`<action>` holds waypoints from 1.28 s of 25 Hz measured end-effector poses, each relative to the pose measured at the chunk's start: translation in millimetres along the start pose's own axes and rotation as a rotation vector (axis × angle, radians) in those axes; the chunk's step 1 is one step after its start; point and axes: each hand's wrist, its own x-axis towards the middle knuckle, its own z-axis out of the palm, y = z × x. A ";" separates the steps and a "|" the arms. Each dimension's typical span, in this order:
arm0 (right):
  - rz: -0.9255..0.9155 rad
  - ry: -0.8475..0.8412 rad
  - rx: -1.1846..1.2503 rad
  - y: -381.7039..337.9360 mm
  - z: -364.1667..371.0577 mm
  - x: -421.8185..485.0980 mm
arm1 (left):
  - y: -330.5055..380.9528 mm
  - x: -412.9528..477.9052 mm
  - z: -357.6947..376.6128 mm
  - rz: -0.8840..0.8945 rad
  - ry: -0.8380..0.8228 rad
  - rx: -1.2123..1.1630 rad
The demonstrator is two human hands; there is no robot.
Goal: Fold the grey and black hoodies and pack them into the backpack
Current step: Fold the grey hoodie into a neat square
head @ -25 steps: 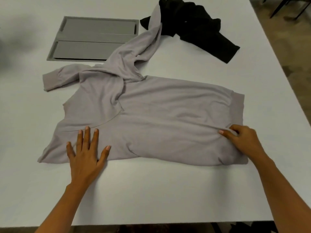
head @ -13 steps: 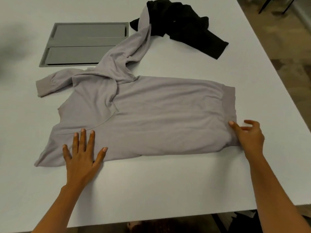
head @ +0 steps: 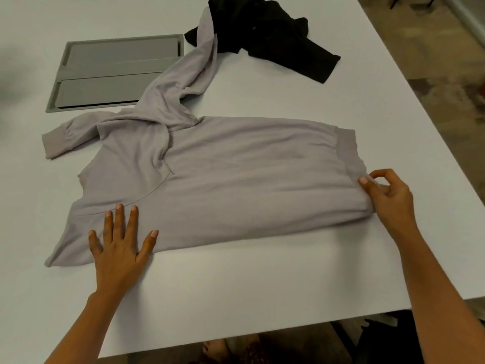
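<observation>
The left hand [head: 119, 243] lies flat with fingers spread on the grey hoodie [head: 236, 179] on the desk [head: 236, 285]. The right hand [head: 388, 200] pinches its hem corner. Between them the near edge looks folded over; beyond, the rest sprawls loose. Farther off, the black hoodie [head: 275, 40] lies crumpled, untouched. No backpack is visible.

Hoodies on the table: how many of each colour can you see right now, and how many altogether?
grey hoodie: 1
black hoodie: 1
Total: 2
</observation>
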 end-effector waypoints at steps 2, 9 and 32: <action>-0.037 -0.040 -0.295 20.1 3.6 -5.4 | 0.2 -0.6 -0.6 0.005 0.001 0.013; 0.211 -0.046 0.014 13.6 4.4 -13.3 | 10.9 -3.1 -4.2 0.090 0.051 -0.057; 0.345 -0.337 0.317 3.6 -28.7 -6.6 | 106.8 -17.1 11.4 0.377 0.175 -0.378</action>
